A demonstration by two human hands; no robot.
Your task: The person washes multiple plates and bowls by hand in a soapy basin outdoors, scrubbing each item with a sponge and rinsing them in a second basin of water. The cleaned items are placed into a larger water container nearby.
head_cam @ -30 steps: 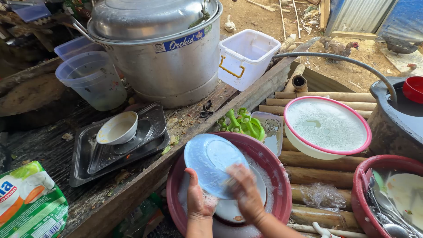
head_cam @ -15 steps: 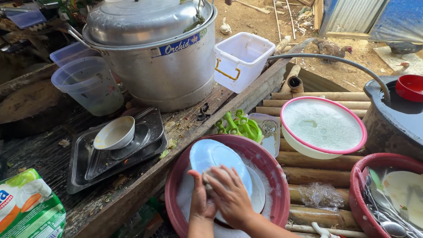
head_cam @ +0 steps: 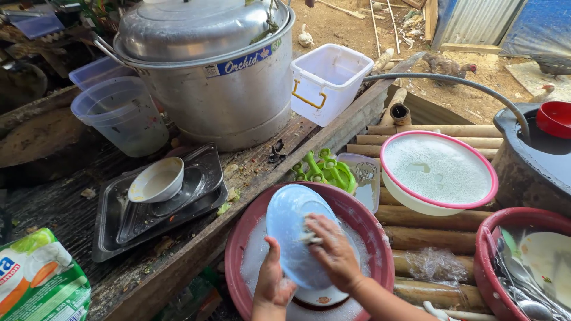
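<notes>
The left hand (head_cam: 272, 285) clamps its grip on the lower edge of a pale blue plate (head_cam: 294, 238), thumb up along the rim, holding it tilted over a dark red basin (head_cam: 366, 226) of soapy water at six o'clock in the view. The right hand (head_cam: 334, 252) presses on the plate's face, fingers clenched on a small whitish scrubber (head_cam: 310, 238) just above the knuckles. More plates lie under the suds in the same basin.

At three o'clock from the plate, a pink-rimmed white bowl (head_cam: 437, 172) full of foam rests on bamboo slats (head_cam: 428, 235). At four o'clock, a second red basin (head_cam: 496, 261) holds a dish and spoons. Green plastic utensils (head_cam: 326, 169) lie just beyond the dark red basin at twelve o'clock.

On the wooden desk (head_cam: 262, 160) at ten o'clock, a metal tray (head_cam: 119, 223) carries a small white bowl (head_cam: 156, 179). Behind it stands a large aluminium pot (head_cam: 220, 83) with its lid on, a clear plastic tub (head_cam: 122, 116) at its left and a white plastic bin (head_cam: 328, 80) at its right.
</notes>
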